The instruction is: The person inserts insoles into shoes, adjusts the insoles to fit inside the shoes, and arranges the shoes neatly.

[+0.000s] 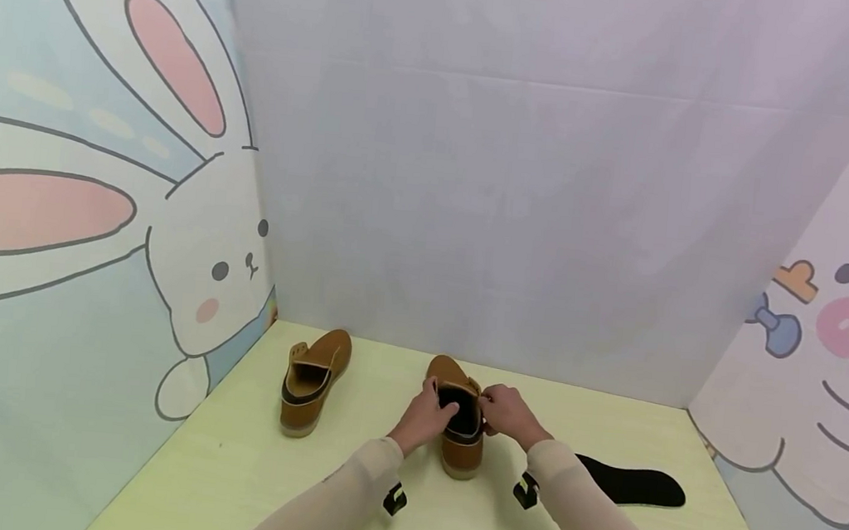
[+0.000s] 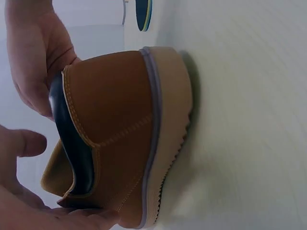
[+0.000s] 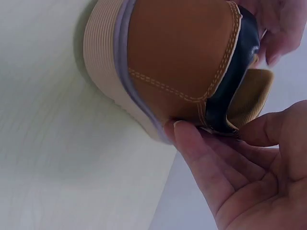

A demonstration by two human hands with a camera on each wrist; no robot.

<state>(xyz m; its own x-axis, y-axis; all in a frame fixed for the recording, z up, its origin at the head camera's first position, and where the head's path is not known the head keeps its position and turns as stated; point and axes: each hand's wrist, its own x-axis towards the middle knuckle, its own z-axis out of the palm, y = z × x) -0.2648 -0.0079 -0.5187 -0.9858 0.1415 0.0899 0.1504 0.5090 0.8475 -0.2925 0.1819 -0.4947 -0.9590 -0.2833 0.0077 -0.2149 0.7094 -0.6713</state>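
Observation:
A brown lace-up shoe (image 1: 460, 461) with a dark padded collar and pale sole stands on the table, heel toward me. My left hand (image 1: 423, 419) is at its left side; in the left wrist view the extended fingers (image 2: 81, 218) lie along the upper, while the thumb stands apart over the opening. On the other side my right hand (image 1: 508, 413) pinches the collar edge between thumb and fingers, as the right wrist view shows. A tan tongue (image 3: 250, 98) rises inside the shoe. Most of the toe is hidden in the wrist views.
The matching brown shoe (image 1: 302, 413) stands to the left, toe away from me. A black insole (image 1: 639, 486) lies at the right, partly behind my right sleeve (image 1: 579, 493). A grey cloth wall (image 1: 503, 221) closes off the table's (image 1: 228, 482) back, with cartoon-printed walls at both sides.

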